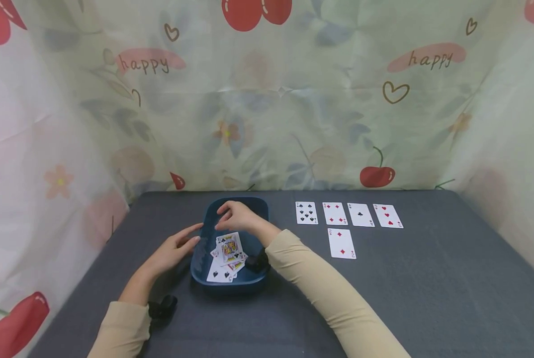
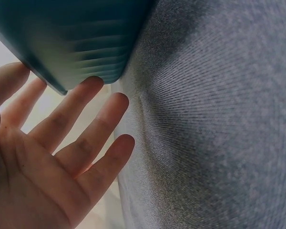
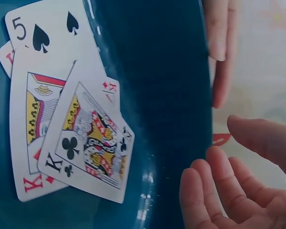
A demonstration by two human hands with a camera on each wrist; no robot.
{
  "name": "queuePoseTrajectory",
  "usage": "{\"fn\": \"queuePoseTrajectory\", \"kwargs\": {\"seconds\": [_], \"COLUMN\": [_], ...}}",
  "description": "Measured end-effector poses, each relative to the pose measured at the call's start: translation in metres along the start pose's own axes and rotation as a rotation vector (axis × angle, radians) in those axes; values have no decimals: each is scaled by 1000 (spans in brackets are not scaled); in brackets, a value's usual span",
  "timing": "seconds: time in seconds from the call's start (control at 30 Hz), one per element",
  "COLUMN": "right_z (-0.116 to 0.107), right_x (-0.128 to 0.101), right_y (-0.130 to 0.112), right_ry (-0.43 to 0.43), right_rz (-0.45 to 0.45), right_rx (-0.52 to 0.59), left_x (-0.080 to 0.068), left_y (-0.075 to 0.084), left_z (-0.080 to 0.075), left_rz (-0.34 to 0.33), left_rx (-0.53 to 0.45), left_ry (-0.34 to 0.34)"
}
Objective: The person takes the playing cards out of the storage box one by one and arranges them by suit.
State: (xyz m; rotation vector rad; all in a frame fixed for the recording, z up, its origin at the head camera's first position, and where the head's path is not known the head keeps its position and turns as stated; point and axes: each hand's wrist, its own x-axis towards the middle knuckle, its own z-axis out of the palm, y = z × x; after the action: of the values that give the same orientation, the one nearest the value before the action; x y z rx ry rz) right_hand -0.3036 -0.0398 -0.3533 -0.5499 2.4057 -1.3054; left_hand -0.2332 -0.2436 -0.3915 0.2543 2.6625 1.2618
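Blue tray (image 1: 211, 221) sits on grey table (image 1: 428, 298), left of centre. Inside the tray: loose pile of playing cards (image 1: 227, 256), king of clubs (image 3: 88, 143) on top, five of spades (image 3: 47, 33) beneath, a red king partly covered.

Left hand (image 1: 173, 251) at the tray's 9 o'clock side, fingers straight and relaxed, fingertips (image 2: 93, 86) touching the outer wall; it holds nothing.

Right hand (image 1: 237, 216) hovers over the tray's 12 o'clock end, fingers loosely bent, holding nothing.

At 3 o'clock from the tray: row of four face-up cards (image 1: 348, 214), with a two of diamonds (image 1: 341, 243) below.
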Motion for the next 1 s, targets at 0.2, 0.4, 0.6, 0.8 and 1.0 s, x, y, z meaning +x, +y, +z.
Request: {"fn": "queuePoseTrajectory", "kwargs": {"seconds": [0.2, 0.4, 0.6, 0.8, 1.0], "right_z": [8, 13, 16, 20, 21], "right_x": [4, 8, 8, 5, 4], "right_y": [5, 15, 21, 19, 18], "right_ry": [18, 39, 10, -41, -42], "right_rz": [23, 39, 68, 125, 162], "right_rx": [-99, -150, -280, -403, -471], "left_x": [-2, -1, 0, 0, -1], "left_y": [1, 0, 1, 1, 2], "left_z": [1, 1, 0, 0, 1], "left_rz": [20, 16, -15, -24, -24], "left_rx": [12, 7, 19, 19, 24], "left_ry": [2, 2, -5, -5, -3]}}
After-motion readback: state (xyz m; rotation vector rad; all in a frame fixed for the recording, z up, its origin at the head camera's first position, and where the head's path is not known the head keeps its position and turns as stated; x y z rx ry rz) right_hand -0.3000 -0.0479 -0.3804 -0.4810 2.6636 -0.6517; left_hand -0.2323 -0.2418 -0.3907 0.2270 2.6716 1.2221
